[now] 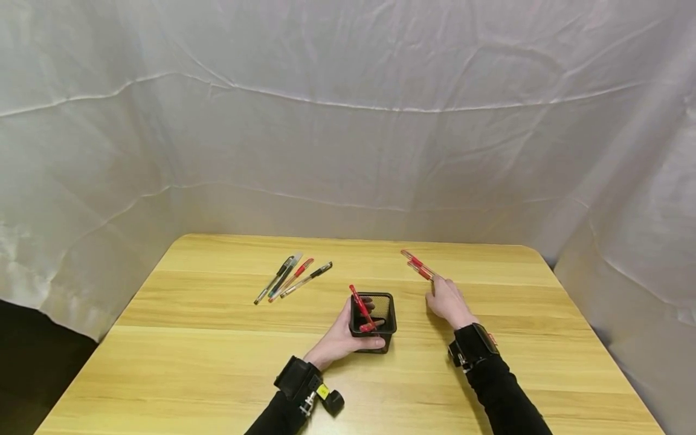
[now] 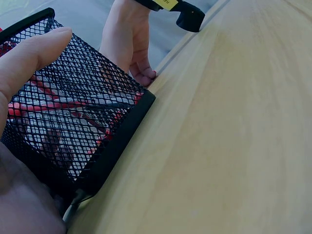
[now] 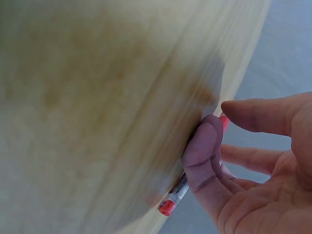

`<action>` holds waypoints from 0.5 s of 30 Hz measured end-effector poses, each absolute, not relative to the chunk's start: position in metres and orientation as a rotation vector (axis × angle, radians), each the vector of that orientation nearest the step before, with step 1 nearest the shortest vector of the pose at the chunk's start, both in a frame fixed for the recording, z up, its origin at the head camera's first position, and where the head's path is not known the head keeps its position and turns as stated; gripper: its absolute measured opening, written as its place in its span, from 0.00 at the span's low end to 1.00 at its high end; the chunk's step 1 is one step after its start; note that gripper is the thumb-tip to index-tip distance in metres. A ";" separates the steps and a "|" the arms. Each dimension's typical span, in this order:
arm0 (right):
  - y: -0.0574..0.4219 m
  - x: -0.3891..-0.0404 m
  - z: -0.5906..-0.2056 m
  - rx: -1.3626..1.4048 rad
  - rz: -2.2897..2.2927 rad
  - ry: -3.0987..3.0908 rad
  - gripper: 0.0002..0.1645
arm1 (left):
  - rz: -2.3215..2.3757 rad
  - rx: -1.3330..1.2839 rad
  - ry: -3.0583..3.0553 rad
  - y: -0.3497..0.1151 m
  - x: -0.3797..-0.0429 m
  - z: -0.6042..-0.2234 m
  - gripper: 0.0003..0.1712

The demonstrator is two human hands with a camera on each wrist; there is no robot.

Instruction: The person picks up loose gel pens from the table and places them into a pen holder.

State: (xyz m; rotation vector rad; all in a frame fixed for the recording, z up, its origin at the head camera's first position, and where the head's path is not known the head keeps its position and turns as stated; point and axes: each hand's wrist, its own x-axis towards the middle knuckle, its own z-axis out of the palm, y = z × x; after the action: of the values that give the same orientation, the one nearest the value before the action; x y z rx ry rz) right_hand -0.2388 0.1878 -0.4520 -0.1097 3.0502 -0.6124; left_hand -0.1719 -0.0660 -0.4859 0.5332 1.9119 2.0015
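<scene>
My left hand (image 1: 339, 338) grips a black mesh pen holder (image 1: 387, 341), its thumb across the near wall. Inside stand red pens (image 1: 363, 308); the mesh of the holder (image 2: 87, 63) shows several red parts in the left wrist view. Farther right, my right hand (image 1: 449, 301) is at the near ends of two red gel pens (image 1: 417, 261) lying on the table. In the right wrist view the fingers (image 3: 202, 146) are bent against a red-ended pen (image 3: 178, 190), partly hiding it, while the thumb (image 3: 258, 114) stands apart from them.
Several black and red pens (image 1: 290, 278) lie fanned out left of the holder. The wooden table (image 1: 217, 362) has rounded far corners. A pale cloth (image 1: 348, 151) hangs behind and at both sides. Each wrist carries a black strap with a camera (image 1: 473, 344).
</scene>
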 end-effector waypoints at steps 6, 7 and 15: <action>0.186 -0.236 -0.451 -0.109 -0.631 3.040 0.22 | 1.992 0.533 1.935 -0.066 -0.173 -0.490 0.51; 0.186 -0.235 -0.451 -0.115 -0.626 3.044 0.22 | 1.993 0.532 1.935 -0.066 -0.173 -0.490 0.51; 0.179 -0.234 -0.452 -0.191 -0.477 3.169 0.06 | 1.998 0.531 1.925 -0.066 -0.173 -0.489 0.52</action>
State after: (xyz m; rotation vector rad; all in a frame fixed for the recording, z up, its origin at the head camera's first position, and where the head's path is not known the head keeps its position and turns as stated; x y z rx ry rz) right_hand -0.2344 0.1793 -0.4519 -0.1906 3.1692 -0.4774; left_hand -0.1732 -0.0659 -0.4894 0.5309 1.9252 1.9977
